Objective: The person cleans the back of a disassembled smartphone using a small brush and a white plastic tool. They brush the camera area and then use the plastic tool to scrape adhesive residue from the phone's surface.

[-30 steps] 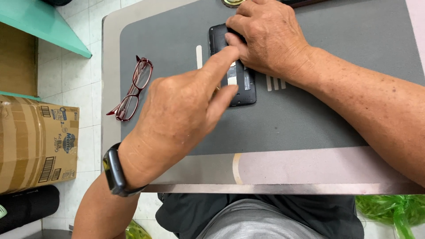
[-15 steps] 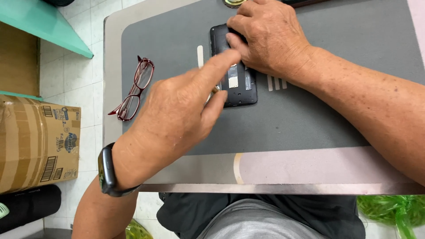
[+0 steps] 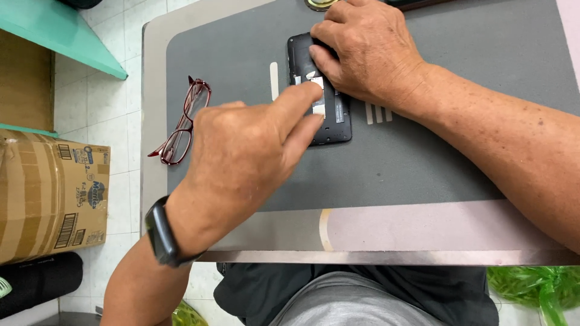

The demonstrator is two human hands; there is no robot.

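Note:
A black phone (image 3: 331, 124) with its back cover off lies on the grey mat (image 3: 399, 163), inner parts facing up. My right hand (image 3: 371, 51) rests over the phone's upper part and pins it down, thumb on the body. My left hand (image 3: 248, 154), with a black watch on the wrist, reaches in from below; its index fingertip presses on a small white piece inside the phone. Most of the phone's top half is hidden under my hands.
Red-framed glasses (image 3: 181, 124) lie folded at the mat's left edge. A cardboard box (image 3: 48, 196) stands on the tiled floor to the left, beside a teal shelf (image 3: 60, 36). A round metal object (image 3: 319, 3) sits at the table's far edge. A green plastic bag (image 3: 538, 287) lies bottom right.
My left index finger has slid slightly along the phone's inside. My right hand has stayed in place on the phone.

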